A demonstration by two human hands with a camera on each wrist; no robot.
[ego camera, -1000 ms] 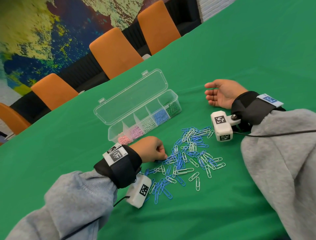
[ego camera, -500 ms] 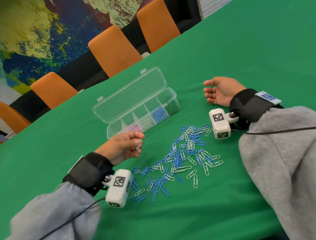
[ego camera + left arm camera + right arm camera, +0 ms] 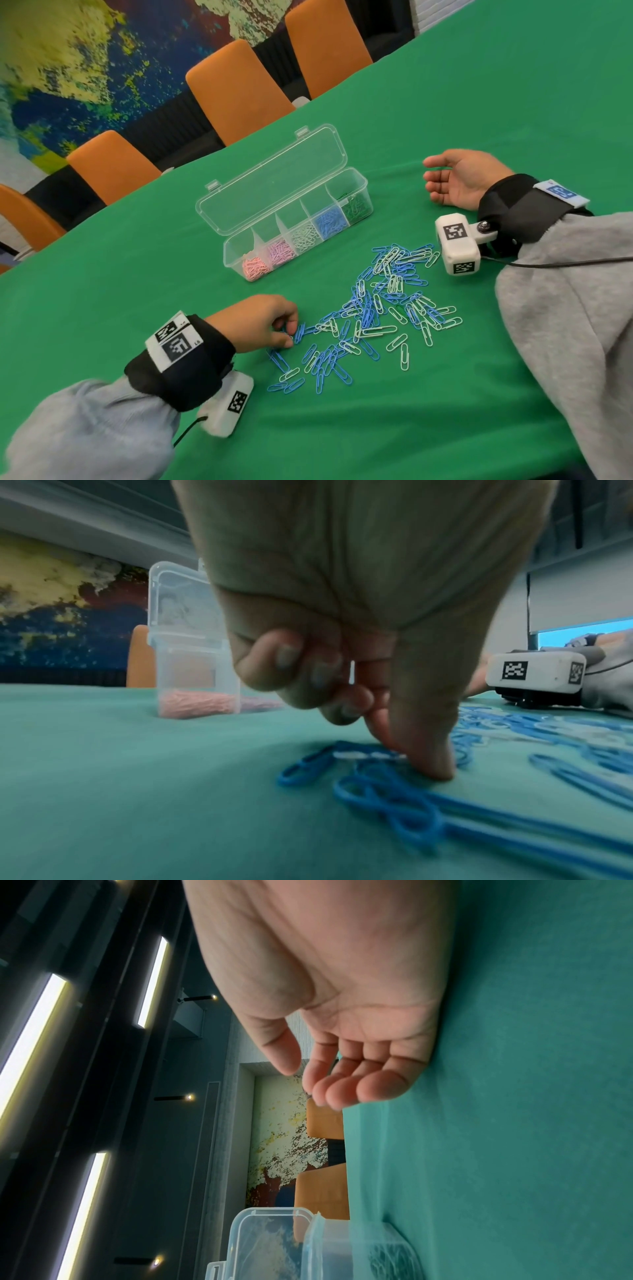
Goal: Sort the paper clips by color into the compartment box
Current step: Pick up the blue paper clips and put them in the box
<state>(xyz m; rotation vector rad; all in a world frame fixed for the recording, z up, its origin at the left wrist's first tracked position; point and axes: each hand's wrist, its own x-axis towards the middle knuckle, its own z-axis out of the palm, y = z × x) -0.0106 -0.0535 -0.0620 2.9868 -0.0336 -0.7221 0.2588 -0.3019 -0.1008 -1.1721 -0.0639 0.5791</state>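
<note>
Green cloth point(image 3: 445, 120) over the whole table, with a loose scatter of blue and white paper clips point(image 3: 376, 308) spread between the two wrists. Clear plastic compartment box point(image 3: 352, 178) just beyond the scatter, lid tipped back and open, five compartments in a row: salmon-pink clips point(image 3: 255, 266) at the near-left end, then pink clips point(image 3: 281, 251), white clips point(image 3: 305, 236), blue clips point(image 3: 329, 222) and dark green clips point(image 3: 357, 205) at the far-right end. Left hand point(image 3: 255, 322) knuckles-up at the near-left edge of the scatter, fingers curled under, thumb and forefinger tips brought together and pressed down onto a white clip point(image 3: 368, 755) lying among blue ones; small pale sliver showing between the curled fingers, too blurred to name. Right hand point(image 3: 459, 181) resting on its side on the cloth to the right of the box, well apart from the scatter, palm open toward the box, fingers loosely bent, holding nothing. Orange chairs point(image 3: 236, 92) along the far table edge.
</note>
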